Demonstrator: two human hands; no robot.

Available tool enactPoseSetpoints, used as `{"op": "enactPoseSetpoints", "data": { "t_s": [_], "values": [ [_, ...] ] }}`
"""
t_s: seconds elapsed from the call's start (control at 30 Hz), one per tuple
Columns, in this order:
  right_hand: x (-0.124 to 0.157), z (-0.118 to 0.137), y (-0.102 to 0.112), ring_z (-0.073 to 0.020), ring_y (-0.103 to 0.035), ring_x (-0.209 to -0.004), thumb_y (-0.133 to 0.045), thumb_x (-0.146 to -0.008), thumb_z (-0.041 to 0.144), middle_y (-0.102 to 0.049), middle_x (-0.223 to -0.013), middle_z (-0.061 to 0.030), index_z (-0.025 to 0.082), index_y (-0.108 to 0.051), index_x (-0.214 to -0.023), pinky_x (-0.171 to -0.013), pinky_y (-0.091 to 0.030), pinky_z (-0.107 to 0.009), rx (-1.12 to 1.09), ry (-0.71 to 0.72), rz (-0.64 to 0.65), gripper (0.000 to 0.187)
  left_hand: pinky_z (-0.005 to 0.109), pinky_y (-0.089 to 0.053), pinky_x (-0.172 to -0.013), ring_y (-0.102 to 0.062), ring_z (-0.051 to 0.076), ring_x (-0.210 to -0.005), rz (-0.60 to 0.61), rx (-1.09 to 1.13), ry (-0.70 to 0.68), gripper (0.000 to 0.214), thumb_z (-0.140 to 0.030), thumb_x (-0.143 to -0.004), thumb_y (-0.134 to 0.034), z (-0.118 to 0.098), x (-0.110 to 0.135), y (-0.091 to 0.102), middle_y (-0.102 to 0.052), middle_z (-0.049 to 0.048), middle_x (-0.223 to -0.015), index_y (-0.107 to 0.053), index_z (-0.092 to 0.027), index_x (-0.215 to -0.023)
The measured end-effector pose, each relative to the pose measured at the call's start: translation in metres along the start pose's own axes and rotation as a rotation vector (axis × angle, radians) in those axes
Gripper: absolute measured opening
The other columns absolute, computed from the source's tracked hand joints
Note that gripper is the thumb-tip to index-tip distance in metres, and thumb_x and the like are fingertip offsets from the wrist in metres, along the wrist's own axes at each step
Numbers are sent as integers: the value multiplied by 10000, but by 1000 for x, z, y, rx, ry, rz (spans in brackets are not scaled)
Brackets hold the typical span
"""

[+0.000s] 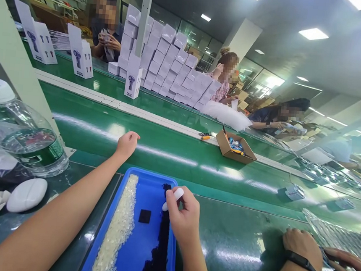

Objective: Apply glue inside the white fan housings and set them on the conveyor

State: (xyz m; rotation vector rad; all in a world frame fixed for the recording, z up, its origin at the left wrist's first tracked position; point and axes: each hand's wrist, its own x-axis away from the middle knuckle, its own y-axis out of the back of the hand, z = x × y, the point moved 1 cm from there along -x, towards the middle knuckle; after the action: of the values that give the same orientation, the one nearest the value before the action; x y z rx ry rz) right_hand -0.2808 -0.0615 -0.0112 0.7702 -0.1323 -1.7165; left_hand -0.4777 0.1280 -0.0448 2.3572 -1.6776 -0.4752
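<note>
My left hand (pixel 128 145) is closed over the green belt, beyond the tray's far left corner; whatever its curled fingers may hold is hidden. My right hand (pixel 184 211) grips a white pen-like tool (pixel 178 194) above the right side of a blue tray (pixel 143 250). Under the tool runs a strip of small black pieces (pixel 158 251). Many small clear whitish pieces (pixel 115 231) lie heaped along the tray's left side. Between the two heaps sits a small black square (pixel 144 216).
A water bottle (pixel 37 140) and a white rounded object (pixel 27 195) stand at left. A cardboard box (pixel 234 148) sits by the belt's rail. Stacked white boxes (pixel 167 67) line the far side, with people behind. A co-worker's hands (pixel 304 252) are at right.
</note>
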Motion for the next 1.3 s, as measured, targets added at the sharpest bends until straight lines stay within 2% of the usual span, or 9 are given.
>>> {"op": "enactPoseSetpoints", "data": {
  "t_s": [0.4, 0.53, 0.67, 0.87, 1.3],
  "values": [
    [0, 0, -3, -104, -409, -524, -499, -888, 300, -466, -552, 42, 196, -486, -641, -523, -340, -227, 9, -24, 77, 269, 256, -343, -521, -481, 151, -518, 5, 14, 6, 213, -280, -754, -394, 0, 1, -1, -476, -23, -493, -579, -209, -675],
    [0, -1, -3, -113, -448, -551, -499, -896, 299, -521, -592, 24, 191, -526, -688, -546, -366, -233, -5, 3, 21, 236, 255, -332, -518, -476, 147, -521, 8, 16, 0, 216, -288, -757, -396, 2, 0, 0, -480, -24, -504, -583, -211, -682],
    [0, -1, -2, -107, -440, -531, -504, -895, 286, -506, -575, 29, 190, -517, -679, -522, -358, -226, 2, 35, -13, 237, 255, -331, -520, -468, 145, -512, 9, 19, -8, 213, -289, -756, -398, 2, 0, 1, -478, -27, -498, -577, -212, -670],
    [0, -1, -4, -101, -420, -518, -506, -888, 285, -466, -556, 42, 195, -488, -642, -513, -346, -221, 49, 42, 49, 263, 258, -336, -511, -463, 146, -491, 7, 24, -7, 214, -298, -757, -396, 2, 0, 1, -474, -30, -491, -579, -216, -682],
    [1, 0, -4, -103, -441, -532, -515, -887, 270, -491, -585, 32, 196, -502, -653, -518, -357, -223, 36, 42, 67, 245, 259, -342, -510, -476, 156, -495, -4, 19, -3, 212, -293, -749, -397, 3, 0, 1, -467, -27, -464, -575, -222, -657]
  ]
}}
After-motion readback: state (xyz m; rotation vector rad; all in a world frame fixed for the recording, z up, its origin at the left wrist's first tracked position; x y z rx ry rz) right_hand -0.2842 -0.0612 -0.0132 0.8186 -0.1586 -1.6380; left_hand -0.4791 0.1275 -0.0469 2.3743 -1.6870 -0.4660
